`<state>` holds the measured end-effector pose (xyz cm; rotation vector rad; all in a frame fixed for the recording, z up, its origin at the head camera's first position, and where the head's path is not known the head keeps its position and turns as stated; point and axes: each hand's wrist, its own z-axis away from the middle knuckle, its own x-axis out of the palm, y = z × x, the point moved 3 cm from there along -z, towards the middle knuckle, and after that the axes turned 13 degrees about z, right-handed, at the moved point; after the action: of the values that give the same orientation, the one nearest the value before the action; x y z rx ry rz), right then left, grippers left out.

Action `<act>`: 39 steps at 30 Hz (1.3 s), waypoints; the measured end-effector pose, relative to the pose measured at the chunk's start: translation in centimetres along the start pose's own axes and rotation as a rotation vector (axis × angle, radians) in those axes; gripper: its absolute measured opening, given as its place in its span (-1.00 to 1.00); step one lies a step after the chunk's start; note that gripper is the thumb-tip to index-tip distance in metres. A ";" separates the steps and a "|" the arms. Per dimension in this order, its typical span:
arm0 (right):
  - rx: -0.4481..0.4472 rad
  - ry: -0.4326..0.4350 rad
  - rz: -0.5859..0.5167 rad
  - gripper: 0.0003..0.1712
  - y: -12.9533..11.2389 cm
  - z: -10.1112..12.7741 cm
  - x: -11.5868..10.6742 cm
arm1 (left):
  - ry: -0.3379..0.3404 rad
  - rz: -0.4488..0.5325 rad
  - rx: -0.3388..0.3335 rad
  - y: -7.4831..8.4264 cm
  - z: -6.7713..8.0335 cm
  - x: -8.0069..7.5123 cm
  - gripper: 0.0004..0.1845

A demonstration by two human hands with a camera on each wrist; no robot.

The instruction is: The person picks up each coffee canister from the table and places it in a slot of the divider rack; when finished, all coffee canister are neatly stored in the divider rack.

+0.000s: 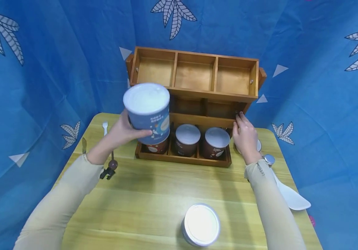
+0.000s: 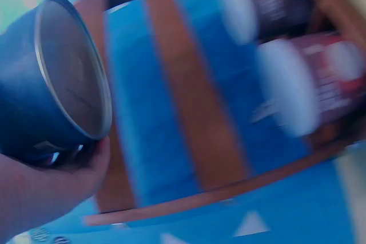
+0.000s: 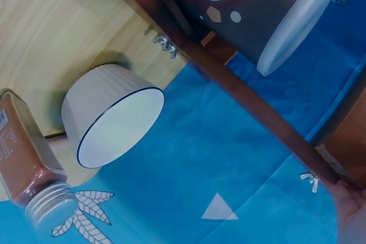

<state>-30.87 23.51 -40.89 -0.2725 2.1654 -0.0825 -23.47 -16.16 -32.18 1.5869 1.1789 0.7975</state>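
My left hand [image 1: 124, 130] grips a large blue canister [image 1: 154, 125] with a white lid, held raised in front of the left end of a tiered wooden rack [image 1: 182, 159]. In the left wrist view its metal-rimmed bottom shows. My right hand [image 1: 246, 137] holds the rack's right side frame just below the top tier. Dark brown canisters [image 1: 187, 139] with white lids stand in the middle and right compartments of the bottom tier. A reddish-brown canister [image 1: 158, 147] in the left compartment is mostly hidden behind the blue one. The top tier is divided into three compartments.
Another white-lidded canister [image 1: 202, 225] stands near the table's front. On the right are a white bowl [image 3: 111, 107], a brown bottle [image 3: 28, 152] with a metal cap, and a white spatula-like utensil [image 1: 292, 198]. A white fork [image 1: 105, 126] lies left. Blue cloth hangs around the table.
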 end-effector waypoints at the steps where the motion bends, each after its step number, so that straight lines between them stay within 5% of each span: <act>1: 0.001 -0.002 0.001 -0.57 0.0 0.0 0.0 | 0.022 -0.005 0.027 0.9 -0.9 -0.1 0.10; 8: 0.004 0.002 0.005 -0.57 -0.1 0.0 0.0 | 0.182 0.033 0.127 5.0 -6.5 -0.6 0.06; 18: 0.006 0.024 -0.001 -0.58 -0.1 0.1 -0.1 | 0.442 -0.034 0.105 5.5 -11.9 -1.2 0.14; 29: -0.002 0.019 0.010 -0.57 0.0 0.2 -0.2 | 0.535 -0.263 0.198 3.7 -13.0 -1.2 0.18; 39: 0.001 0.009 0.016 -0.56 0.0 0.1 -0.2 | 0.545 -0.299 0.209 2.4 -13.6 -0.8 0.19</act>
<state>-30.73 23.60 -40.80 -0.2544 2.1765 -0.0763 -35.16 -12.82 -25.51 1.3412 1.8938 0.9608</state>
